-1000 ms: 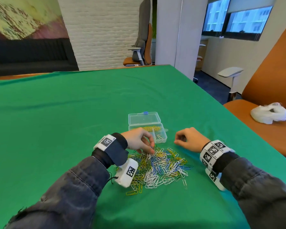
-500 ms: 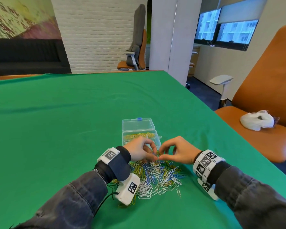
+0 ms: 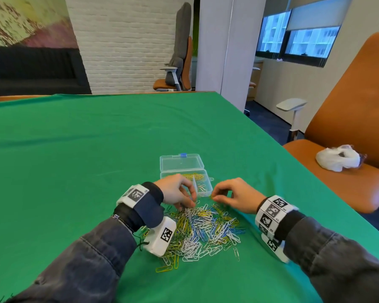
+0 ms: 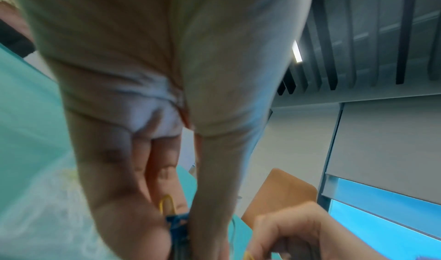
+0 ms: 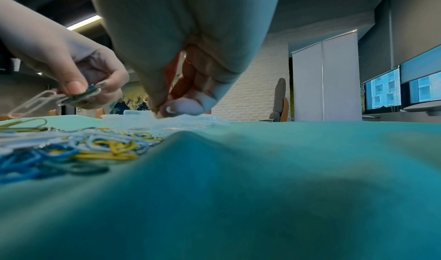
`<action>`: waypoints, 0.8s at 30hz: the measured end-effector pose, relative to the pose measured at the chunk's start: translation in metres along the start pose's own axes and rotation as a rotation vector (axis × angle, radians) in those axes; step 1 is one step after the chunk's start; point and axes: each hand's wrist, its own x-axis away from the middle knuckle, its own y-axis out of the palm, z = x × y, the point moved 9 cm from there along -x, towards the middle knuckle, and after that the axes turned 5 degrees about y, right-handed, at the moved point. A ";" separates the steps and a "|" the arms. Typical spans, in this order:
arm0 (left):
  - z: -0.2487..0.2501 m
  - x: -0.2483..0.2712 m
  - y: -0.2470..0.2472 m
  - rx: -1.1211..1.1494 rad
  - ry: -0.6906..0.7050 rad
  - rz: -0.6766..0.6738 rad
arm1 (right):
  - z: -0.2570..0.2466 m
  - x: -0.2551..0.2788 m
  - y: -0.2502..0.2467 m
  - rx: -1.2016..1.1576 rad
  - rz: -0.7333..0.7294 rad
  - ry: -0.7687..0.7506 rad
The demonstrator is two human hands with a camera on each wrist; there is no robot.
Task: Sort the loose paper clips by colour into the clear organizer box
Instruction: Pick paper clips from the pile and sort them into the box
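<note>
A heap of loose paper clips (image 3: 202, 228), white, yellow, blue and green, lies on the green cloth in front of me. Just beyond it stands the clear organizer box (image 3: 207, 189), lid (image 3: 181, 163) folded back, with yellow clips in its far compartment. My left hand (image 3: 189, 205) hovers over the heap's far edge and pinches a small bunch of clips (image 5: 80, 94), blue, green and white. My right hand (image 3: 213, 196) sits by the box's near right corner. Its thumb and forefinger (image 5: 162, 109) pinch a thin yellow-green clip, mostly hidden.
The green cloth (image 3: 96, 160) covers the whole table, with a raised fold (image 5: 188, 137) near my right wrist. An orange chair (image 3: 348, 136) with a white bag (image 3: 337, 159) on its seat stands past the table's right edge.
Half a second ago the two hands met fingertip to fingertip over the heap. They have since parted, the right hand drawing back to the right with a clip.
</note>
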 end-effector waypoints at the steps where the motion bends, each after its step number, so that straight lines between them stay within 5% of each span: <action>1: -0.001 0.003 -0.005 -0.002 -0.015 -0.013 | 0.001 0.000 0.000 0.014 0.007 0.006; 18: -0.003 0.022 -0.044 0.095 -0.023 0.023 | -0.002 -0.092 -0.023 0.237 0.151 0.200; 24: -0.006 0.021 -0.046 0.129 -0.027 0.034 | -0.034 -0.071 -0.013 -0.042 0.113 0.106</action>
